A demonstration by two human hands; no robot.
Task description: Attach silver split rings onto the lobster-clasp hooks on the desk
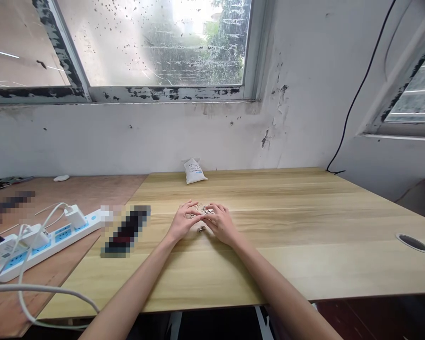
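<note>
Both of my hands rest together near the middle of a light wooden table (304,226). My left hand (182,221) and my right hand (222,223) meet at the fingertips over a small scatter of tiny metal parts (202,208). The fingers of both hands are curled and pinched around one of these small pieces; which piece is too small to make out. One more tiny metal part (201,230) lies on the table between my wrists.
A small white packet (194,171) stands by the wall at the table's back. To the left, a white power strip (38,238) with plugs and cables lies on a brown table, beside a blurred dark object (125,231). A cable hole (412,242) sits at the right.
</note>
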